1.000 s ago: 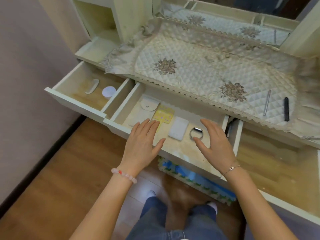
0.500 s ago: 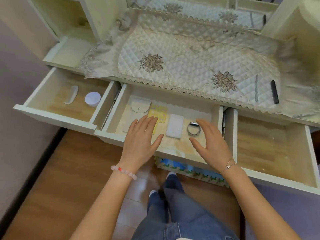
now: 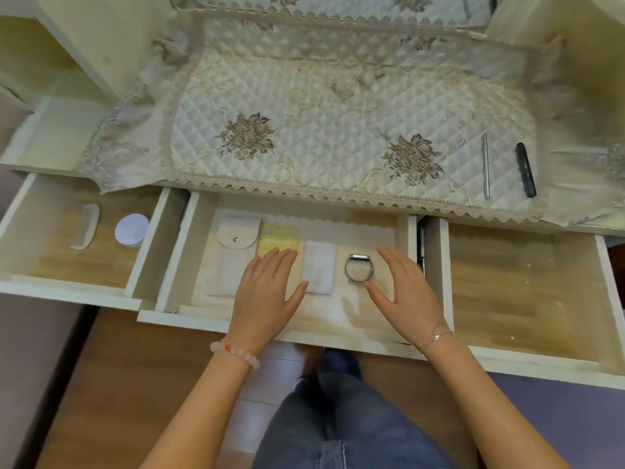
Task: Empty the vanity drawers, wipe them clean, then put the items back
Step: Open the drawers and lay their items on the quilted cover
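Three vanity drawers stand pulled out. The middle drawer (image 3: 338,319) holds a white snap pouch (image 3: 233,252), a yellow card (image 3: 279,236), a white flat pack (image 3: 318,270) and a silver watch band (image 3: 358,269). My left hand (image 3: 267,294) hovers flat with straight fingers over the pouch and card. Just right of the watch band, my right hand (image 3: 402,292) is held open, palm inward. Neither hand holds anything. In the left drawer (image 3: 64,286) lie a white comb (image 3: 86,226) and a round white jar (image 3: 131,229). The right drawer (image 3: 527,299) shows bare wood.
A quilted cloth (image 3: 338,123) covers the vanity top, with a silver pen (image 3: 485,165) and a black tube (image 3: 526,170) at its right. Open shelves (image 3: 57,130) sit at the left. My legs in jeans (image 3: 338,418) stand below the middle drawer.
The view has swung to face the drawers squarely and sits closer. Both hands stay spread over the middle drawer, a little further in.
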A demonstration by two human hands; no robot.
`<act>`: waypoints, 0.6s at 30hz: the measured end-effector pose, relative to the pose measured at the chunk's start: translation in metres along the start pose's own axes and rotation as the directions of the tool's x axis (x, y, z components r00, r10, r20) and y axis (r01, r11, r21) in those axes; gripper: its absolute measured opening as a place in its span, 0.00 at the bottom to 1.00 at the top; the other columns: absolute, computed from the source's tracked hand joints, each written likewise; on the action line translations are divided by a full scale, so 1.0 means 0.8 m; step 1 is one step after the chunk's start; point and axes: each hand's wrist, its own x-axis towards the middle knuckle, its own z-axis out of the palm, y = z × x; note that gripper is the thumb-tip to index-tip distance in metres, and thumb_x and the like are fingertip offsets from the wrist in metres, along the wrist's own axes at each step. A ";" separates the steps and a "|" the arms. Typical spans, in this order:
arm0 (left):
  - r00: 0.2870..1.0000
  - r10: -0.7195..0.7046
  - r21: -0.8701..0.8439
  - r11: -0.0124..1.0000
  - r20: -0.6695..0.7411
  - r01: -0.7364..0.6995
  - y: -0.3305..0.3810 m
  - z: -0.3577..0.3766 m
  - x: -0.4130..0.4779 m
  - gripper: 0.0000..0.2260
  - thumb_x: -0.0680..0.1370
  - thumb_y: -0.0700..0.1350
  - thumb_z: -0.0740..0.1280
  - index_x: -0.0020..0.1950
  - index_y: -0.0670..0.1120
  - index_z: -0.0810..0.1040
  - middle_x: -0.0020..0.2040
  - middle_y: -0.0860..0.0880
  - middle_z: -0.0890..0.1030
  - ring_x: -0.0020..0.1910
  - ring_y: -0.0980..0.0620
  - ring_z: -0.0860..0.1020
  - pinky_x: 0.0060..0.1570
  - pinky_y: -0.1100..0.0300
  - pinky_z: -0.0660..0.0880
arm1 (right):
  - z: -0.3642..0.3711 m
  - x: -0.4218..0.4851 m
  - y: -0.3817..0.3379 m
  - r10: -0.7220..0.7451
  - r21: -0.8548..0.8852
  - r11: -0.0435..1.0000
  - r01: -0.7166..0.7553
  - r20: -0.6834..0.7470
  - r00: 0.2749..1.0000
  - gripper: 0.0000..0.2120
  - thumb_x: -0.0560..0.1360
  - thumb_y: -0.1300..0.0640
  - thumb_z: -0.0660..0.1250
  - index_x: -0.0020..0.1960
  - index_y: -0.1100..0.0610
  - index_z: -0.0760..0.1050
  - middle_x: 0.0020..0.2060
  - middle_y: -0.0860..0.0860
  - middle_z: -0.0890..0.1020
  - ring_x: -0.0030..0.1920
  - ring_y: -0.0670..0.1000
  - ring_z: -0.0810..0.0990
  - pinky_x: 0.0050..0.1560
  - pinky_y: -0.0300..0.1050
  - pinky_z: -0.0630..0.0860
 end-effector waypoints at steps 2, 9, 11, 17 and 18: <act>1.000 -0.008 -0.005 1.000 0.021 0.008 0.001 0.008 0.012 0.24 0.76 0.56 0.56 0.64 0.42 0.74 0.61 0.45 0.78 0.63 0.44 0.74 0.64 0.47 0.67 | 0.002 0.007 0.012 0.013 -0.005 1.000 -0.013 0.009 1.000 0.26 0.75 0.51 0.65 0.70 0.57 0.64 0.67 0.51 0.70 0.67 0.49 0.65 0.67 0.35 0.57; 0.996 -0.002 -0.017 1.000 0.085 0.003 0.003 0.033 0.040 0.24 0.76 0.56 0.56 0.64 0.41 0.74 0.60 0.44 0.79 0.61 0.43 0.75 0.61 0.48 0.69 | 0.019 0.027 0.037 0.072 0.007 0.997 -0.073 0.092 0.993 0.27 0.76 0.50 0.63 0.72 0.56 0.61 0.69 0.50 0.67 0.70 0.48 0.62 0.66 0.32 0.51; 0.995 0.005 -0.031 1.000 0.103 -0.001 0.002 0.042 0.046 0.23 0.76 0.55 0.57 0.63 0.41 0.74 0.59 0.44 0.79 0.60 0.44 0.76 0.61 0.48 0.70 | 0.027 0.031 0.042 0.088 0.017 0.996 -0.091 0.104 0.991 0.27 0.76 0.50 0.64 0.71 0.57 0.62 0.68 0.51 0.68 0.69 0.49 0.64 0.67 0.31 0.52; 0.974 -0.056 -0.162 0.983 0.217 0.093 -0.007 0.076 0.065 0.23 0.78 0.55 0.59 0.67 0.42 0.71 0.65 0.45 0.75 0.64 0.46 0.72 0.63 0.55 0.66 | 0.053 0.041 0.056 0.188 0.043 0.980 -0.194 0.114 0.976 0.26 0.75 0.54 0.65 0.71 0.58 0.63 0.67 0.53 0.69 0.69 0.51 0.65 0.66 0.32 0.53; 0.964 -0.094 -0.204 0.968 0.248 0.147 -0.007 0.083 0.068 0.22 0.78 0.54 0.61 0.69 0.43 0.69 0.67 0.46 0.73 0.66 0.48 0.70 0.64 0.58 0.64 | 0.058 0.044 0.059 0.231 0.056 0.970 -0.239 0.121 0.965 0.26 0.76 0.54 0.65 0.71 0.59 0.63 0.67 0.53 0.69 0.68 0.51 0.66 0.66 0.33 0.54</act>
